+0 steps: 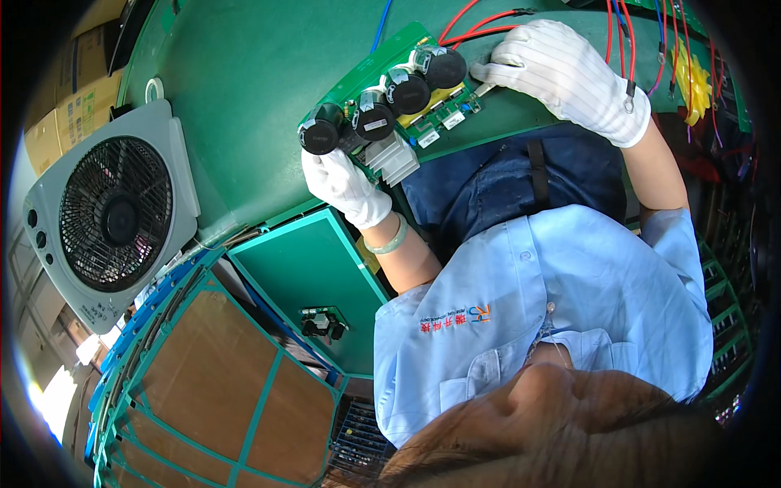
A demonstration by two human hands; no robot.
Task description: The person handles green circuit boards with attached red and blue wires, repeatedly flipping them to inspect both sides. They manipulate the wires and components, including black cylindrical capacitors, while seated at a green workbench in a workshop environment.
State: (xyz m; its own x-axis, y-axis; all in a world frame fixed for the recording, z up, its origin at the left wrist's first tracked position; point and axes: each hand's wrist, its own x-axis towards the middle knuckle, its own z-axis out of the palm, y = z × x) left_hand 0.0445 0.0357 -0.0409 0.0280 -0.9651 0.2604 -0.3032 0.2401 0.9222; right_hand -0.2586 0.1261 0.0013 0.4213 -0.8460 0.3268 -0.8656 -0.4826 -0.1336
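Both hands wear thin white gloves, and they work at the two ends of one green circuit board with many raised parts [376, 75]. This board is on the wide green workbench [236, 89], close to the edge near the person. On the board stand four thick black cylinder capacitors [408, 93], and beside them a silver finned metal heat sink [393, 161].

The left hand [340, 189] is at the left end, just beside the heat sink. Its fingers are bent, but the tips go behind the outermost capacitor, so I cannot tell what they pinch. The right hand [569, 77] reaches the other end; its fingertips are close together at a small pale flat piece [486, 88], and I cannot tell whether they really pinch it.

In my opinion, the left hand should support the board by its edge or the solid heat sink, not press on the capacitors. The right fingers should move gently and straight, without bending the small piece. The red cables [488, 34] lie near, so it is better to keep them away from the board.
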